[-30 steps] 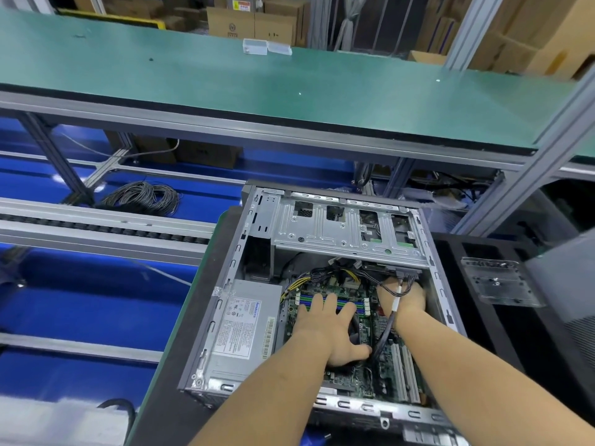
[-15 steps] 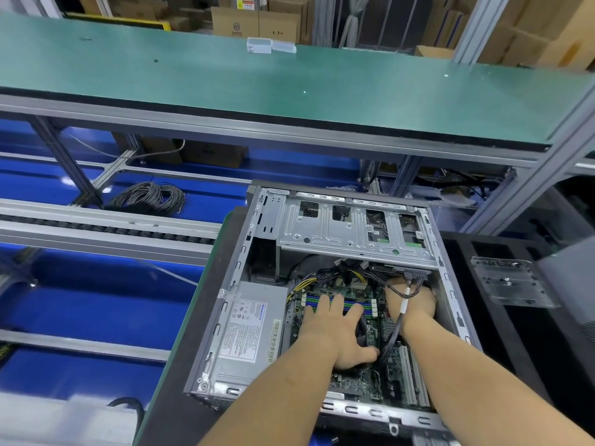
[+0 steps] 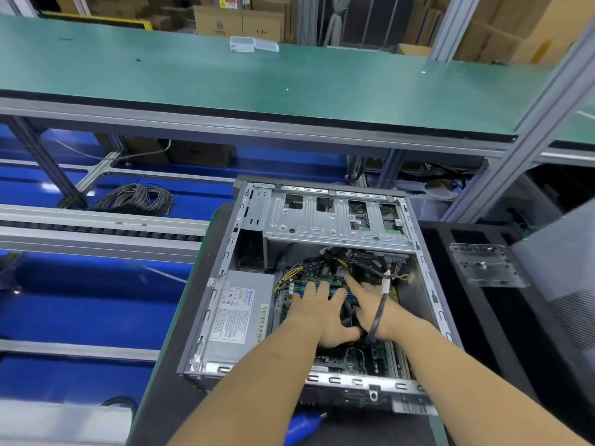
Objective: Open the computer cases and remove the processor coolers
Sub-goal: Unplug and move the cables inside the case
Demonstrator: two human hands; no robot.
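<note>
With our left hand (image 3: 317, 312) and right hand (image 3: 375, 305), fingers spread flat over the cooler (image 3: 349, 315) in the open case (image 3: 322, 214), we should lift straight, clear of the cable (image 3: 376, 317).

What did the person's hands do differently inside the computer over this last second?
The right hand left the far right corner by the cables and moved in toward the left hand; the two now sit close together over a dark part on the motherboard, a grey cable draped across the right wrist. The left hand stayed spread flat in place. The open case and power supply did not move.
</note>
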